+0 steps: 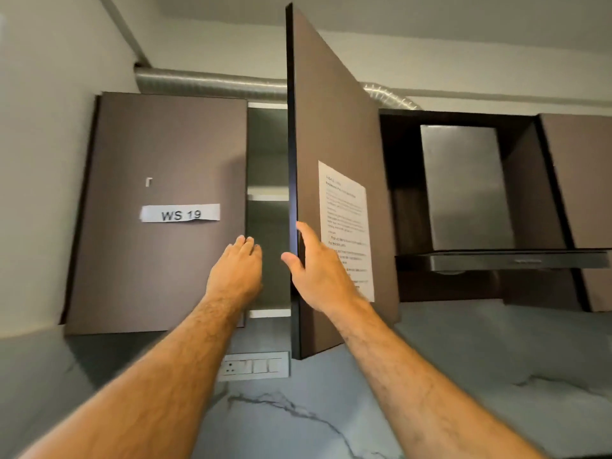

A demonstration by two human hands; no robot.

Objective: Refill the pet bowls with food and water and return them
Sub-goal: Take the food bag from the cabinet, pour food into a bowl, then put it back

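Note:
I look up at a brown wall cabinet. Its right door (pixel 334 134) stands swung out toward me, edge-on, with a printed sheet (pixel 347 226) taped to its face. My right hand (pixel 318 270) rests on that door's edge, thumb on the inner side and fingers spread on the outer face. My left hand (pixel 236 270) reaches with fingers together into the gap between the doors, at the edge of the closed left door (pixel 159 266). Inside, a white shelf (pixel 267 193) shows with nothing visible on it. No pet bowls, food or water are in view.
A "WS 19" label (pixel 180 213) is stuck on the left door. A steel chimney hood (pixel 463 193) hangs to the right, with a ribbed duct (pixel 205 82) above. A switch and socket plate (pixel 253 366) sits on the marble-patterned backsplash (pixel 331 409) below.

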